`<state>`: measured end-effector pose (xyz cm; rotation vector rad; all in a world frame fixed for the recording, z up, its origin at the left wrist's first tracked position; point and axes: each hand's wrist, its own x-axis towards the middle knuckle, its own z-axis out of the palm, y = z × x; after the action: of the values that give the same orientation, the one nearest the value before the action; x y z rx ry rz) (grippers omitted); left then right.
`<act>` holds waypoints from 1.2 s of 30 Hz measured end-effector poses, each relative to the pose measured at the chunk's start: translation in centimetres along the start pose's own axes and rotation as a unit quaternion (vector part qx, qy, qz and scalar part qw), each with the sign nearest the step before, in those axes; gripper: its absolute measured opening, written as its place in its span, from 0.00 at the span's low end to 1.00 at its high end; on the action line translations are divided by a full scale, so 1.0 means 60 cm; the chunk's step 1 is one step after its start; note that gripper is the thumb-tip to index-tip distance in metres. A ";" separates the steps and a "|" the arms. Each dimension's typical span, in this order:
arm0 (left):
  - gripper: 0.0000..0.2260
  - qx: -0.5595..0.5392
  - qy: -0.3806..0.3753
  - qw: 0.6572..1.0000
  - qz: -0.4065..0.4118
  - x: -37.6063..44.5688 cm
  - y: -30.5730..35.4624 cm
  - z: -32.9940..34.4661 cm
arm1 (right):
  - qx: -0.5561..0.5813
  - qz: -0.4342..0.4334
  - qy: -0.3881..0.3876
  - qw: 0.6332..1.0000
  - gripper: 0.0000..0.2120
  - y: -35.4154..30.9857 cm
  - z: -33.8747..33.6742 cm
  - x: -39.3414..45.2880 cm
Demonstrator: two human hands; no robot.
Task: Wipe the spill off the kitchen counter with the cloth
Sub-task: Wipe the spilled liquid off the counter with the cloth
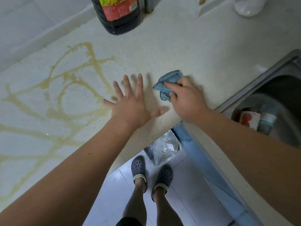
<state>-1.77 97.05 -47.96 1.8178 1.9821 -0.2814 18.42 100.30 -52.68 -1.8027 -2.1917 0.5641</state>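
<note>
Forearms, both bare, enter from the lower corners of the frame and converge on the middle of the counter (187,51).

Right hand (187,98): my fingers (170,84) are curled down onto the cloth (167,85), a bunched blue rag, pinning it against the counter just right of centre. Part of the rag shows above and to the left of the knuckles; the rest is hidden under my palm.

Left hand (132,105): fingers spread wide and released, grasping nothing, palm down at the counter just left of the rag. Whether the palm presses the surface or hovers just above it cannot be told.

Spill (68,88): yellowish-brown liquid in looping, crossing streaks over the left half of the frame. Its nearest streak reaches my left little finger; the rag lies apart from it, on the dry speckled surface.

Upper centre: a large dark bottle (120,15) with a red and yellow label, standing upright near the tiled wall.

Right edge: a steel sink (260,82) holding two small containers.

Lower centre: my feet in dark perforated clogs (138,167) on pale floor tiles, with a clear plastic bag (164,149) just ahead of them under the counter edge.
</note>
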 end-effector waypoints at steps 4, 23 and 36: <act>0.62 0.017 -0.010 1.000 0.010 0.018 -0.016 0.035 | -0.043 0.092 0.040 0.994 0.21 0.071 -0.031 0.060; 0.59 0.007 -0.047 0.999 -0.023 0.014 0.000 0.028 | -0.039 -0.020 -0.005 0.999 0.22 -0.002 -0.003 -0.010; 0.60 0.005 -0.055 0.998 -0.027 0.015 -0.001 0.031 | -0.051 0.076 0.038 0.995 0.22 0.049 -0.017 -0.029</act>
<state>-1.56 97.03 -49.99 1.7200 1.9589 -0.3996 21.84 99.23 -52.97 -2.0223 -2.0800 0.4144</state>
